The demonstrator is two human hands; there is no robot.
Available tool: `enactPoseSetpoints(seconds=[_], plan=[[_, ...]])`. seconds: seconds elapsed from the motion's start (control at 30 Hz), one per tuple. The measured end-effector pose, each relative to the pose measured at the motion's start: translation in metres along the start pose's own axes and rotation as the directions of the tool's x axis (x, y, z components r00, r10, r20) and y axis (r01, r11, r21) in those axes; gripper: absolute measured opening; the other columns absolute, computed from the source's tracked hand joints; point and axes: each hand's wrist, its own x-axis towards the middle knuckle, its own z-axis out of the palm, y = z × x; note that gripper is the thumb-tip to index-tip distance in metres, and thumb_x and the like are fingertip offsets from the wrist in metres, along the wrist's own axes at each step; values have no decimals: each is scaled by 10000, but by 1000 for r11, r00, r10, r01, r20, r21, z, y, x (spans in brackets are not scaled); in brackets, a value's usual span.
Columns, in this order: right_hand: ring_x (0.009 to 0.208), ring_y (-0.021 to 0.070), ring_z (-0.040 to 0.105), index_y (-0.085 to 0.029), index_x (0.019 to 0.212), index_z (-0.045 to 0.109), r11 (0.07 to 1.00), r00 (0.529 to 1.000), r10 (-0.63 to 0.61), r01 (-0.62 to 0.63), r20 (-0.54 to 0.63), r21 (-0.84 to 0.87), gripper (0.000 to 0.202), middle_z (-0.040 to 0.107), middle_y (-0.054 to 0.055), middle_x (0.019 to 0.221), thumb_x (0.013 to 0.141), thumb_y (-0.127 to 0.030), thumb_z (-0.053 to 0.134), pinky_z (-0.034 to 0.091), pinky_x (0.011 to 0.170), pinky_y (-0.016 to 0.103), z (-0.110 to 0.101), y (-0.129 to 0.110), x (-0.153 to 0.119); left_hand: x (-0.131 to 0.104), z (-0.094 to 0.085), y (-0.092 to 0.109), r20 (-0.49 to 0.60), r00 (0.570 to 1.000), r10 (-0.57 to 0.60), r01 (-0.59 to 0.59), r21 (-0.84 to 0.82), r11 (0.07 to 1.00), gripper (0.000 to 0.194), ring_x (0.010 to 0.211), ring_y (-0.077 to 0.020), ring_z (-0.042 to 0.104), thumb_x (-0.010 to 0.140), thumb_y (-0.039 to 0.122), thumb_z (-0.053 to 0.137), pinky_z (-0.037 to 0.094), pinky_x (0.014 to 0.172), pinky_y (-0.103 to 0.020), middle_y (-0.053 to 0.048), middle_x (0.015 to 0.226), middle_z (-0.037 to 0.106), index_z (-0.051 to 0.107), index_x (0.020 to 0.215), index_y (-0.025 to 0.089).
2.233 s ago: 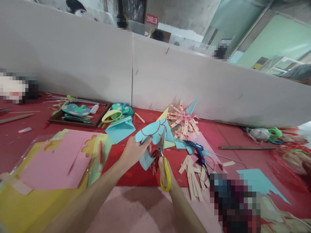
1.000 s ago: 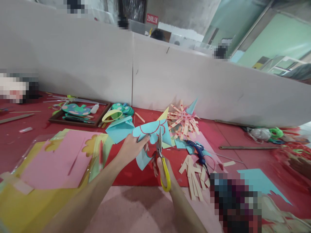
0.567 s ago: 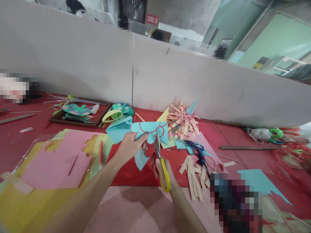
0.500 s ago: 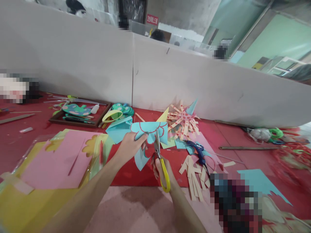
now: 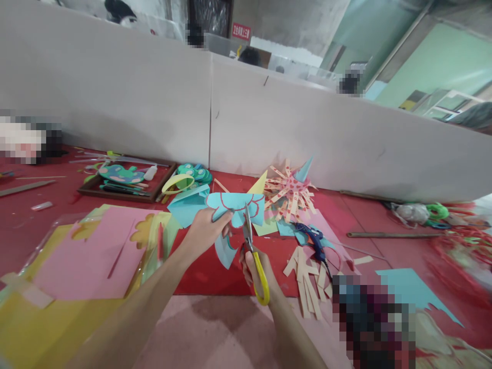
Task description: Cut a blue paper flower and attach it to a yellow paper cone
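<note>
My left hand (image 5: 207, 229) pinches the left part of a light blue paper (image 5: 232, 200) that has a red scalloped outline drawn on it. My right hand (image 5: 255, 266) is closed around the yellow handles of a pair of scissors (image 5: 261, 279). The scissor blades point up and overlap the paper's lower right part, inside a cut. A partly cut flap of the same paper hangs below my left hand. Both hands are above a red sheet (image 5: 200, 274).
Pink paper (image 5: 96, 256) lies at left, below a brown tray (image 5: 115, 193) of tools. A blue glue gun (image 5: 315, 240), wooden strips (image 5: 305, 287) and a spiky paper ornament (image 5: 292, 189) are at right. A white partition (image 5: 269, 133) stands behind.
The light blue paper has shifted and turned slightly, its hanging flap moving right. The scissor blades have moved a little to the left.
</note>
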Motion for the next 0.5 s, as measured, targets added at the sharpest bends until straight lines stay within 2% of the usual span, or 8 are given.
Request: enactPoseSetpoints(seconds=[0.17, 0.23, 0.4, 0.5], plan=[[386, 48, 238, -211, 754, 389, 1000, 1000, 16, -16, 5, -14, 408, 263, -97, 490, 786, -601, 506, 211, 343, 173, 0, -5, 0, 1, -1, -1, -8, 1000, -7, 7, 21, 1000, 385, 520, -137, 565, 788, 392, 425, 440, 585, -247, 14, 454, 537, 448, 459, 193], [384, 46, 250, -210, 751, 385, 999, 1000, 17, -17, 1, -35, 408, 278, -94, 496, 795, -600, 496, 209, 344, 174, 0, -6, 0, 2, -1, -3, -52, 999, -6, 9, 46, 999, 347, 553, -141, 566, 779, 401, 451, 445, 597, -251, 15, 511, 570, 496, 513, 184], [383, 44, 263, -204, 743, 390, 996, 1000, -3, 4, 12, -87, 427, 298, -87, 502, 816, -622, 441, 213, 353, 181, -1, -8, -1, 6, -4, -5, -206, 976, 70, -64, 32, 997, 198, 693, -150, 579, 749, 353, 515, 468, 657, -261, 11, 732, 639, 592, 803, 179], [388, 39, 255, -204, 732, 387, 995, 1000, 1, 1, 20, -99, 432, 298, -87, 514, 816, -623, 442, 217, 362, 182, -1, -8, -2, 6, -9, -2, -296, 946, 132, -133, 16, 991, 260, 801, -155, 594, 748, 302, 522, 476, 719, -270, -15, 941, 655, 583, 979, 199]])
